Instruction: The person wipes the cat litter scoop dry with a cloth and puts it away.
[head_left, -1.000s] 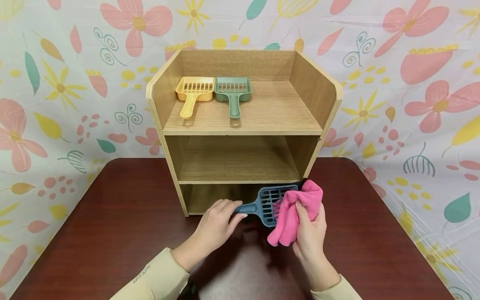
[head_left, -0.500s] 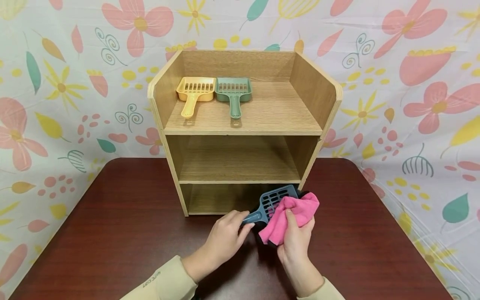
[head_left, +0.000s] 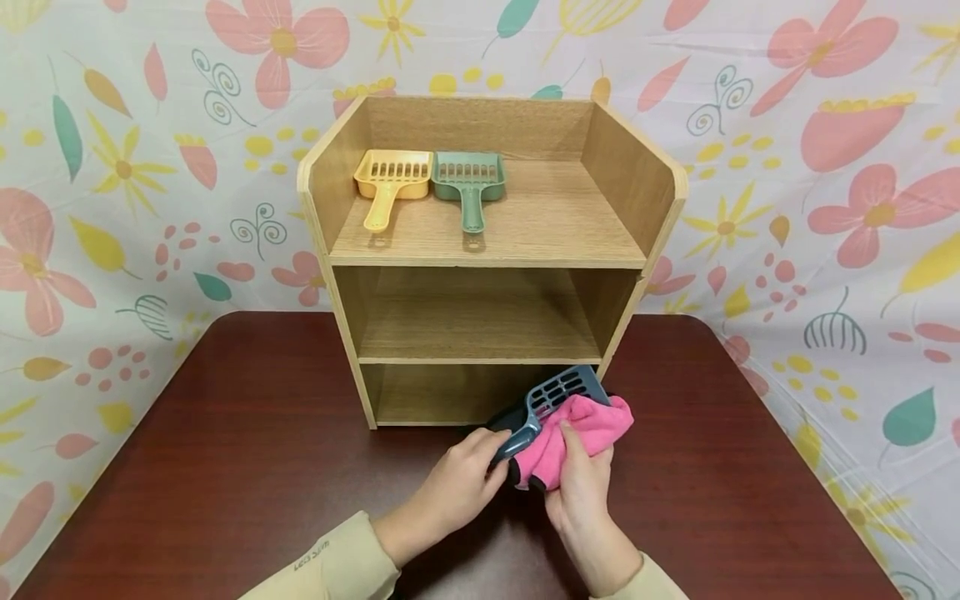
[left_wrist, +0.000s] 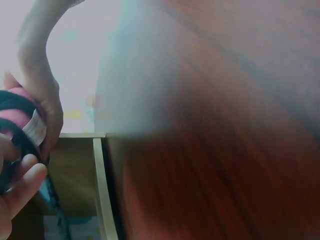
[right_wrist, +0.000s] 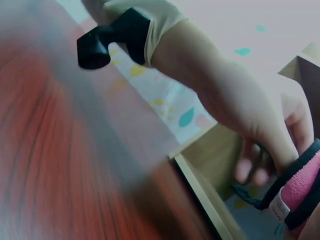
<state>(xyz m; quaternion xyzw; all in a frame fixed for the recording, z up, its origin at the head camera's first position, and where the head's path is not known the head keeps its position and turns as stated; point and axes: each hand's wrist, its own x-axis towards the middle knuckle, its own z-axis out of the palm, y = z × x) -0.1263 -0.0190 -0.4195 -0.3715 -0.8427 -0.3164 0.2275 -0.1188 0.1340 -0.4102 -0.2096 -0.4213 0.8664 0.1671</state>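
A blue litter scoop (head_left: 558,393) with a slotted head is held up in front of the shelf unit's lower right. My left hand (head_left: 457,483) grips its handle, fingers and thumb round it. My right hand (head_left: 585,496) holds a bunched pink cloth (head_left: 592,423) against the scoop's head, covering part of the slots. The cloth has black edging, and a white tag shows on it in the left wrist view. The right hand's fingers behind the cloth are hidden in the head view.
A wooden shelf unit (head_left: 480,261) stands on the dark red table (head_left: 225,467). On its top shelf a yellow scoop (head_left: 392,177) and a green scoop (head_left: 470,179) lie side by side at the left. A flower-patterned backdrop (head_left: 150,208) hangs behind.
The blue scoop's head has tilted up while its handle swung lower and to the right with my left hand. My right hand and the cloth have shifted left, staying on the scoop.
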